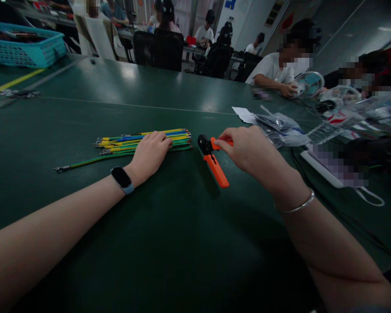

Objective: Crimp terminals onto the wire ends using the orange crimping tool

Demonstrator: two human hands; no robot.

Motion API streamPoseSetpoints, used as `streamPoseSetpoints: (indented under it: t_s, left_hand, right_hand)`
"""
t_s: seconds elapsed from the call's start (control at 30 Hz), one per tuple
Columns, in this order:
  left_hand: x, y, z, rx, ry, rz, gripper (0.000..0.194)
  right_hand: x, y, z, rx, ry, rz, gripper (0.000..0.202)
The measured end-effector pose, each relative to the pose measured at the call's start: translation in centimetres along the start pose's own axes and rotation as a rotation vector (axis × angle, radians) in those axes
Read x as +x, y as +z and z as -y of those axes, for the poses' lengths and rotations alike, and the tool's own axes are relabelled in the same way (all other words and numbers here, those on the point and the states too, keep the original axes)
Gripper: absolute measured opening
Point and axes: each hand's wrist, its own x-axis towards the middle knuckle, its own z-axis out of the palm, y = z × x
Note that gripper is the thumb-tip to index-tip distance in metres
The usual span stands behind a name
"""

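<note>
A bundle of yellow, green and blue insulated wires (124, 143) is laid left to right on the dark green tabletop (143, 243), with metal terminals (104, 151) at its left end; one green-and-yellow wire (91, 161) is extended farther left. The bundle is partly covered by the left hand (151, 152), fingers bent; whether they grip cannot be told. Beside its right end, black-headed crimping pliers (206, 147) are held, head pointed up-left, orange handles (217, 171) spread, one pinched by the right hand (254, 150). Dark items (16, 34) are held in a turquoise plastic basket (45, 50), far left.
</note>
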Motion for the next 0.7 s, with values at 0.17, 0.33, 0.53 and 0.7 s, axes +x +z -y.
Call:
streamPoseSetpoints:
  t_s: [0.17,0.33,0.53,0.7]
  left_hand:
    - [0.25,-0.41,-0.21,-0.047,-0.043,0.054,0.019]
    - [0.60,-0.49,-0.22,-0.049,-0.077,0.077,0.017]
    - [0.46,-0.17,-0.10,0.035,0.015,-0.009,0.015]
    - [0.23,0.18,0.03,0.076,0.096,-0.127,0.015]
  right_hand:
    - [-0.13,-0.03,0.19,0.037,0.014,-0.007,0.032]
    - [-0.13,-0.06,0.30,0.029,0.024,-0.002,0.033]
    - [-0.12,0.07,0.28,0.021,0.021,-0.004,0.035]
    - [-0.05,0.04,0.37,0.007,0.027,0.005,0.034]
